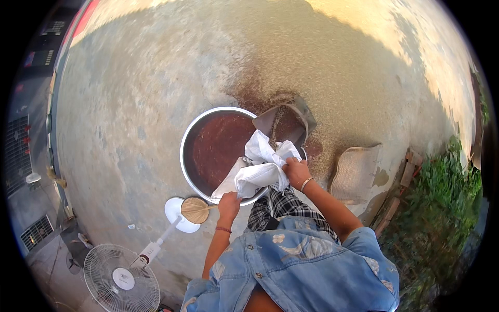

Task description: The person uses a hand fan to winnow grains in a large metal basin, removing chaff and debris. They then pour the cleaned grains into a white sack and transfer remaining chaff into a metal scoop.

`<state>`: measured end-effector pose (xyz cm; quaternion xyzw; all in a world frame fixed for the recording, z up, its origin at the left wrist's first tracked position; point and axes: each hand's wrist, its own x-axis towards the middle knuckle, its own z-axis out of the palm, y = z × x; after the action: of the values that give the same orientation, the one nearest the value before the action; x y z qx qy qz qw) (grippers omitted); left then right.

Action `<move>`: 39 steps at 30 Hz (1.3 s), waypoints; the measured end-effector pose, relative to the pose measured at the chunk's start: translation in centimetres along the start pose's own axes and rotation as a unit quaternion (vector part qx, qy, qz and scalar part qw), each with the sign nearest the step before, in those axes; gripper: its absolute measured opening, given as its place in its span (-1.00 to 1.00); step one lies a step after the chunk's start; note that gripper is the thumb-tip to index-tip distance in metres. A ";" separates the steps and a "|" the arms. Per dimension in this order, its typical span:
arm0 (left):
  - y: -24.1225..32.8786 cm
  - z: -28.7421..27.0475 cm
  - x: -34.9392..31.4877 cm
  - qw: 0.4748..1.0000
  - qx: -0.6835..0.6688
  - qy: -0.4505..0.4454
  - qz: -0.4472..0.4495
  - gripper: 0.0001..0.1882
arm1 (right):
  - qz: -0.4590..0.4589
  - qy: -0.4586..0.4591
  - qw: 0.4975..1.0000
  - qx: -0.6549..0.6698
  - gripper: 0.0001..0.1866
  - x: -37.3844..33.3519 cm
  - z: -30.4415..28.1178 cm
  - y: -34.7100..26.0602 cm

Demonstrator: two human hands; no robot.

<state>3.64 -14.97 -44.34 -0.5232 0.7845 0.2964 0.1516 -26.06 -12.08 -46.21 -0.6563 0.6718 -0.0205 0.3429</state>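
A white cloth-like sack (260, 176) is bunched and folded over the near right rim of a wide metal basin (188, 174). My left hand (228, 205) is closed on the sack's lower left edge, just outside the rim. Farther right, my right hand (297, 172) grips another gathered part of the sack. Small reddish-brown grains or seeds (221, 143) cover the basin's floor. Against the basin's far right side rests a grey scoop-like container (306, 117) with similar material inside. What the sack holds, if anything, I cannot tell.
Pale husks or grains (338, 93) lie scattered over the concrete beyond the scoop. A woven tan mat or sack (354, 174) lies at right, near bricks (390, 216) and green plants (431, 208). At lower left stand an electric fan (122, 278) and a round hand fan (195, 210).
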 end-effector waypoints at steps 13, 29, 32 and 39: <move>1.1 -1.2 0.0 0.999 0.027 -0.025 0.035 -0.77 | 0.013 0.028 0.998 0.061 -0.88 -0.7 0.7 1.3; 2.3 -2.2 0.4 0.995 0.069 -0.020 0.074 -0.77 | 0.036 0.081 0.990 0.107 -0.90 -1.7 0.9 2.0; 2.8 -2.5 0.5 0.994 0.076 -0.024 0.078 -0.77 | 0.043 0.086 0.989 0.112 -0.90 -1.9 1.4 2.3; 2.9 -2.8 1.0 0.994 0.068 -0.026 0.084 -0.77 | 0.059 0.099 0.985 0.127 -0.89 -2.2 0.8 2.4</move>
<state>0.81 -16.63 -41.84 -0.4364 0.8397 0.2670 0.1819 -27.95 -9.42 -46.99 -0.5611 0.7323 -0.1500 0.3555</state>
